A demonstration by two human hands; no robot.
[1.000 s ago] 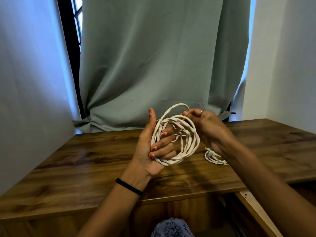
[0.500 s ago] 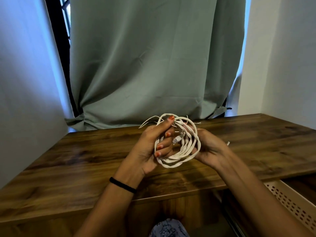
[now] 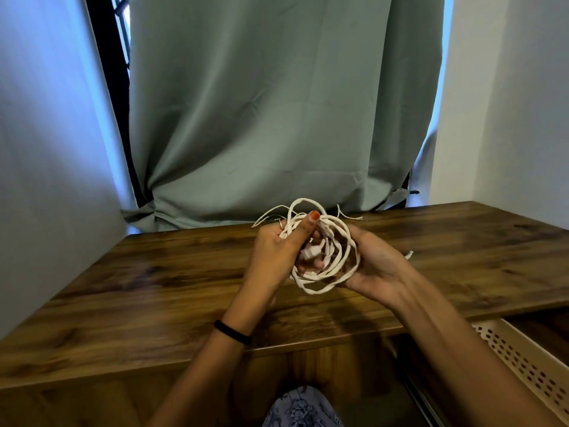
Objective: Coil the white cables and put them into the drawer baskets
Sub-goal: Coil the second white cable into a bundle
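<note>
Starting left of the coil: the left hand (image 3: 274, 257) is clamped round the white cable coil (image 3: 323, 257), thumb pressed over the top strands, fingers curled through the middle. That grip is the only thing binding the loops, I'd say. Loose tails stick out above the thumb toward the curtain (image 3: 261, 118), and those are the danger: ease the thumb and the top turns could spring open.

The coil itself hangs above the desk (image 3: 154, 288), not resting on it, with a plug visible in its centre.

Right of the coil, the right hand (image 3: 372, 266) cups the loops from beneath, palm up, fingers curled under the strands; how firmly it grips I can't quite tell, the frame is smeared there. A short white end (image 3: 409, 254) pokes out just beyond that hand, and it might snag.

Far right and below the coil sits the perforated drawer basket (image 3: 523, 362), well apart. Carrying a half-bound coil that far one-handed risks it slumping into a tangle.
</note>
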